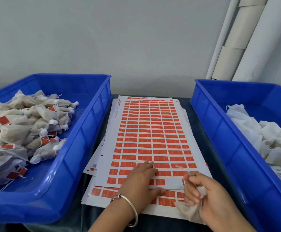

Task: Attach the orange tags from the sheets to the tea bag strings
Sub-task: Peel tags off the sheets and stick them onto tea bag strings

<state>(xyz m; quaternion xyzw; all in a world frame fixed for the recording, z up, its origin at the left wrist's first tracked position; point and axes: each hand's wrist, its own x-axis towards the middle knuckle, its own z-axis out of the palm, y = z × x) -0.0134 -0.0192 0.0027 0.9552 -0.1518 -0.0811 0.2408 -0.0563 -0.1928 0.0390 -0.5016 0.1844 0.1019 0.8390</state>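
The left hand [140, 178] lies flat, fingers straight, pressing the top tag sheet [150, 131], fingertips touching orange tags [160, 166] in its near rows. The sheet's long axis runs away from the person. Just right, the right hand [203, 195] curls round a tea bag [189, 210], pinching its string [191, 175] beside the sheet's near-right corner; the left hand appears nearer the tags.
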